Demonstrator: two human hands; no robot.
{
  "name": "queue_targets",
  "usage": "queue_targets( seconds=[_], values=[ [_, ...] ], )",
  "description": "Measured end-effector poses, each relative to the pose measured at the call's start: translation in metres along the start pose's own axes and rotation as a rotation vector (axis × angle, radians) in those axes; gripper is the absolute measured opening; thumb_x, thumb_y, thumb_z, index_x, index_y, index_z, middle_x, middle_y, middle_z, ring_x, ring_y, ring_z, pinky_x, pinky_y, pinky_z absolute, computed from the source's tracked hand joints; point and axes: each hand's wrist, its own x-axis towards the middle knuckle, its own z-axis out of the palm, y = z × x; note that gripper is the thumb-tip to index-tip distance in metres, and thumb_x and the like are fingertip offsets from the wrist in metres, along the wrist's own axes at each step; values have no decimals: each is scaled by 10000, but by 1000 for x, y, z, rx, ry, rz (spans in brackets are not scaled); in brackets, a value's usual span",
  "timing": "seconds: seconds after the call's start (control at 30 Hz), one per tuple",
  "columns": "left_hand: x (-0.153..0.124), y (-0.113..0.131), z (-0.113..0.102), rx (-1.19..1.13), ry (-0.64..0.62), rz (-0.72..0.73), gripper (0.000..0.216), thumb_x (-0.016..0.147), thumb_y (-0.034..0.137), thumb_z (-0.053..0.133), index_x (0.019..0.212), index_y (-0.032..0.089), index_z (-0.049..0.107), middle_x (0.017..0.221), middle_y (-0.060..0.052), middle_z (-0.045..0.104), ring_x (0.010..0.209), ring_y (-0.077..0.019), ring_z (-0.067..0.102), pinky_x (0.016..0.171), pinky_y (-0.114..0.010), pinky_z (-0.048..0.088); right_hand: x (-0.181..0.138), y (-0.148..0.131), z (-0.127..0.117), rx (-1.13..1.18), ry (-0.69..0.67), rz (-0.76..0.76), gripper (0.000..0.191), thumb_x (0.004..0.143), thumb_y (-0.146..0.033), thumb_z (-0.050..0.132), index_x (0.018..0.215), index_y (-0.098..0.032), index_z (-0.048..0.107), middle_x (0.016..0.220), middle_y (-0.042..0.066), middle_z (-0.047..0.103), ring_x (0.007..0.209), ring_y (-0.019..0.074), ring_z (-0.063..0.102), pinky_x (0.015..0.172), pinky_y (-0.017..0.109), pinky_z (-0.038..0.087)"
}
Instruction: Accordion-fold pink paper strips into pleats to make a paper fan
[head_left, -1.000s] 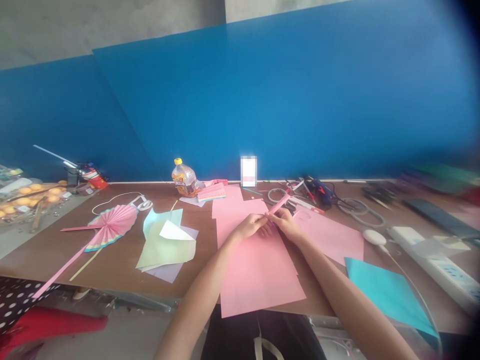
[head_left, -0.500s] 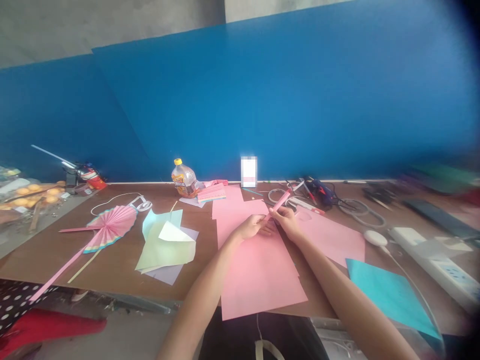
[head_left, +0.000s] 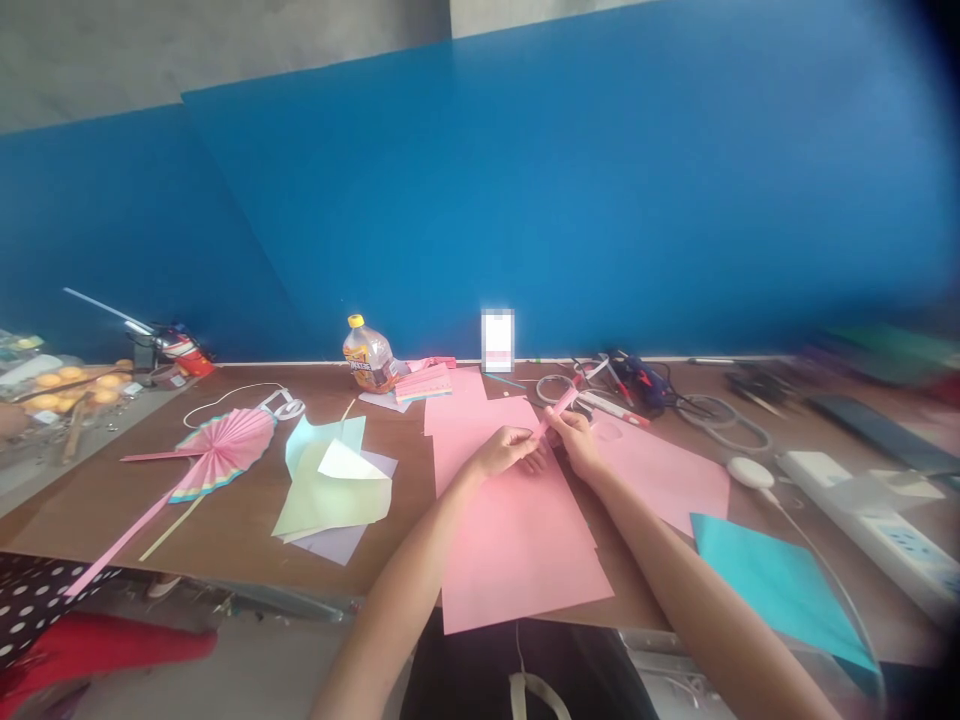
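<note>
A narrow folded strip of pink paper (head_left: 564,401) slants up and to the right between my hands. My left hand (head_left: 507,450) pinches its lower end, fingers closed. Higher up, my right hand (head_left: 574,438) grips the same strip between thumb and fingers. Beneath both hands lie large pink paper sheets (head_left: 525,560), reaching to the table's front edge. Another pink sheet (head_left: 667,475) lies to the right of my right hand. On the left rests a pleated pink paper fan (head_left: 229,450) with a blue and yellow rim and long pink handles.
Pale green paper (head_left: 330,505) lies left of the pink sheets, a turquoise sheet (head_left: 776,585) at right. A yellow-capped bottle (head_left: 369,360) and a bright phone-like screen (head_left: 498,342) stand at the back. Cables and a white power strip (head_left: 870,510) occupy the right side.
My right hand has moved very slightly along the strip, and less of the strip's upper end shows clearly. My left hand stays nearly in place. The papers have not moved.
</note>
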Motion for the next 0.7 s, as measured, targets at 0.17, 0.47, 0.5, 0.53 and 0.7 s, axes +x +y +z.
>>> queue_targets(
  seconds=[0.17, 0.47, 0.5, 0.53, 0.7],
  values=[
    [-2, 2, 2, 39, 48, 28, 527, 791, 587, 562, 831, 66, 636, 696, -114, 673, 592, -167, 651, 583, -287, 512, -2, -2, 2, -44, -72, -15, 484, 826, -549, 564, 524, -183, 464, 474, -35, 406, 465, 88, 347, 484, 254, 252],
    [-2, 4, 2, 61, 32, 12, 537, 782, 601, 562, 857, 74, 637, 731, -119, 678, 617, -156, 645, 588, -263, 502, 2, 4, -1, 84, 14, 35, 500, 827, -566, 550, 513, -186, 471, 439, -28, 419, 423, 91, 345, 450, 262, 230],
    [-2, 4, 2, 58, 34, 19, 535, 785, 603, 556, 874, 81, 634, 743, -116, 679, 622, -153, 642, 586, -258, 498, 2, 4, -1, 76, -6, 26, 497, 828, -562, 553, 514, -185, 476, 445, -26, 430, 429, 92, 355, 458, 262, 243],
    [-2, 5, 1, 58, 40, 26, 534, 786, 607, 551, 879, 87, 632, 747, -112, 679, 618, -149, 638, 581, -255, 493, 2, 3, -1, 64, -26, 15, 497, 831, -561, 550, 515, -184, 481, 451, -23, 441, 437, 94, 366, 468, 262, 258],
    [-2, 3, 0, 102, 88, 55, 536, 778, 617, 553, 844, 91, 637, 710, -95, 667, 560, -140, 613, 534, -250, 469, 2, 4, -1, 21, -23, -17, 547, 860, -586, 479, 490, -183, 497, 457, -6, 461, 455, 105, 394, 495, 269, 284]
  ],
)
